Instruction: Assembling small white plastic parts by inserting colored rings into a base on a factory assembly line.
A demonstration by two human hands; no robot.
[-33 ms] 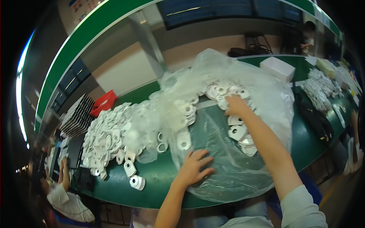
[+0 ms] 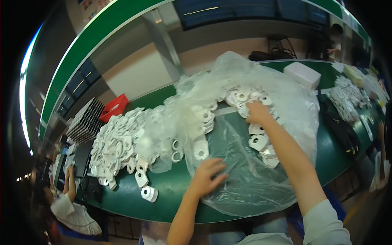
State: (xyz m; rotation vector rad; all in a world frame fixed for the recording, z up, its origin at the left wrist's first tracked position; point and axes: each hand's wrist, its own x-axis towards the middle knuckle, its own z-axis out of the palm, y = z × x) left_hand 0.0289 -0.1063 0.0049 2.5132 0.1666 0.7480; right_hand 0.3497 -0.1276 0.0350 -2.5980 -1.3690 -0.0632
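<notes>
My right hand (image 2: 259, 113) reaches to the far side of a clear plastic bag (image 2: 232, 200) spread on the green table. Its thumb and forefinger bend around the edge of a white plastic part (image 2: 242, 110) with a round hole, in a curved heap of such parts. The remaining fingertips are hidden. My left hand (image 2: 207, 178) is at the near left of the bag, fingers apart and holding nothing. Closest beyond it lies another white part (image 2: 201, 150), under the plastic film.
A large pile of white parts (image 2: 118, 143) covers the table's left. Behind it stand a red bin (image 2: 114, 108) and stacked trays (image 2: 84, 121). A white box (image 2: 302, 75), bundled white pieces (image 2: 345, 98) and a black cloth item (image 2: 339, 130) are at right. Another person (image 2: 71, 208) sits at left.
My left hand has lifted slightly from the plastic, its fingers drawn a little closer together. My right hand stays at the heap. The whole view has shifted slightly.
</notes>
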